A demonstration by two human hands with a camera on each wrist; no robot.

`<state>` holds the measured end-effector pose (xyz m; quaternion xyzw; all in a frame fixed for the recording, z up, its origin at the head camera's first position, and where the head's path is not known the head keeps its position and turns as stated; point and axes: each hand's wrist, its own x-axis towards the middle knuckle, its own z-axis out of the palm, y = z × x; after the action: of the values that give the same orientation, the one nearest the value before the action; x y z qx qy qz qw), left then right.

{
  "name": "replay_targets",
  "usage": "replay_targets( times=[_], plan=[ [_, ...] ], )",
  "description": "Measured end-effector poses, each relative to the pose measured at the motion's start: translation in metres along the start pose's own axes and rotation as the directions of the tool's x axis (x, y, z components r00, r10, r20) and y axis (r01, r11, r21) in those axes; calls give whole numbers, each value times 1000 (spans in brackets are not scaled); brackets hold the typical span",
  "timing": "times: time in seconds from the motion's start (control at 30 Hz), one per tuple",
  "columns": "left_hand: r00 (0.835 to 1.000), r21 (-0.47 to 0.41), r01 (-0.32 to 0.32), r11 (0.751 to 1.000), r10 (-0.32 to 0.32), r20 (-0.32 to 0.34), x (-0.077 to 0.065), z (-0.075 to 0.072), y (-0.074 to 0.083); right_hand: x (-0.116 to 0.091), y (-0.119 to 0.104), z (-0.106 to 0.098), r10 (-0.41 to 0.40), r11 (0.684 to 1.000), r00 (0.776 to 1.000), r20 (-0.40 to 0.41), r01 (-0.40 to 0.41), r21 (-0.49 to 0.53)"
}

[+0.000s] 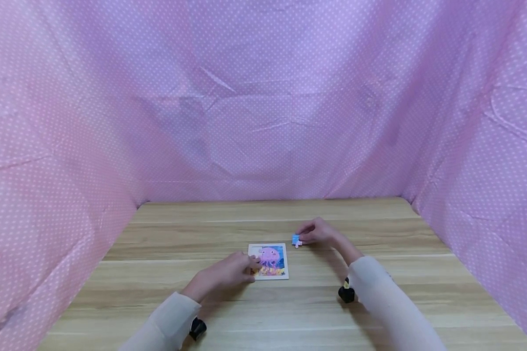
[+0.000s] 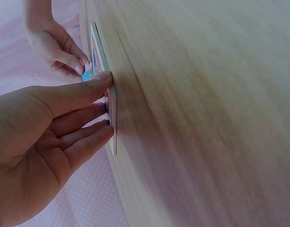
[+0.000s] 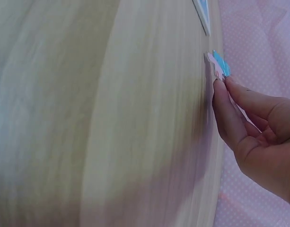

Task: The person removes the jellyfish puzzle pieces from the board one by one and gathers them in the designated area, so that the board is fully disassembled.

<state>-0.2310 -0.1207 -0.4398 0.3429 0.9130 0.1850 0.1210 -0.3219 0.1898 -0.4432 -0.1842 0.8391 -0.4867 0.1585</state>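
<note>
A square jigsaw puzzle board (image 1: 281, 278) with a pale frame and a pink jellyfish picture lies on the table. Its upper left part shows a pale bare patch. My left hand (image 1: 234, 270) rests on the board's left side; in the left wrist view its thumb (image 2: 100, 81) touches the edge and the fingertips lie against the board. To the right of the board, my right hand (image 1: 317, 232) pinches a blue and pink puzzle piece (image 3: 222, 64) between thumb and fingers. The piece is just above or at the table; I cannot tell which.
The wood-grain table (image 1: 202, 219) reaches back to a pink dotted cloth (image 1: 263, 122) that hangs behind it and on both sides. A black device (image 1: 197, 328) sits at the left wrist and another black device (image 1: 346, 292) at the right wrist.
</note>
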Motion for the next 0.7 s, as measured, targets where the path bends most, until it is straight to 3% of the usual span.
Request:
replay_targets(
  times=[0.47, 0.7],
  plan=[
    [1000, 3, -3, 1000, 3, -3, -1, -1, 2, -4, -4, -2, 76, 996, 997, -16, -77, -43],
    [1000, -15, 0, 1000, 0, -2, -3, 2, 2, -3, -4, 2, 97, 986, 994, -53, -103, -131]
  ],
)
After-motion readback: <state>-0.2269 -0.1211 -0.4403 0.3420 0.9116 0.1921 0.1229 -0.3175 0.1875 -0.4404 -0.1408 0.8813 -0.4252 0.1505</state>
